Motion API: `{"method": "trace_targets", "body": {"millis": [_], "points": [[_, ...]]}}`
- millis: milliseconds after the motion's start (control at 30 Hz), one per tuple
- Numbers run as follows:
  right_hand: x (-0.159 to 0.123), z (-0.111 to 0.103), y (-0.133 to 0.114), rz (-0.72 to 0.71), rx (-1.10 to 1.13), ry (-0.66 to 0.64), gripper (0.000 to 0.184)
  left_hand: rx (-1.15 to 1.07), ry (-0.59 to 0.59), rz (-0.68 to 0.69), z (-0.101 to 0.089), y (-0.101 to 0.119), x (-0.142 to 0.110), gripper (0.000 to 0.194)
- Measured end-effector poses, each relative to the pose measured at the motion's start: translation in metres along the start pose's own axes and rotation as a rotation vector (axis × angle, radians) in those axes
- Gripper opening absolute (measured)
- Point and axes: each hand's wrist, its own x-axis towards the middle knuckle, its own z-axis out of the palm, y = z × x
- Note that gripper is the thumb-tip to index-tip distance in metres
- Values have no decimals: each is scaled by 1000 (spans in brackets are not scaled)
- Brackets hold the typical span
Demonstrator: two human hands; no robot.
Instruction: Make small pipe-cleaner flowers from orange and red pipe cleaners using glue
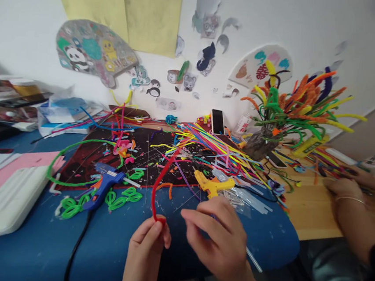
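A red pipe cleaner [158, 190] curves up and away from the left hand [149, 240], which pinches its near end between thumb and fingers. The right hand [219, 238] hovers just beside it, fingers loosely spread, holding nothing. Beyond the right hand lies a yellow glue gun [212, 185]; beyond the left, a blue glue gun [105, 185] and green loops [120, 198]. Another person's hand [344, 188] rests far right. The blue worktop [31, 249] meets a sticker-covered white wall [26, 19].
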Motion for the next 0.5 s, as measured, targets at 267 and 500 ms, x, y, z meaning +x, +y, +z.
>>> {"method": "trace_targets", "body": {"millis": [267,500], "points": [[-30,31,-18,184,128,-17,15,-69,39,-71,6,2,-2,24],[-37,34,-11,145,149,20,21,37,-66,-3,-1,1,-5,20]]}}
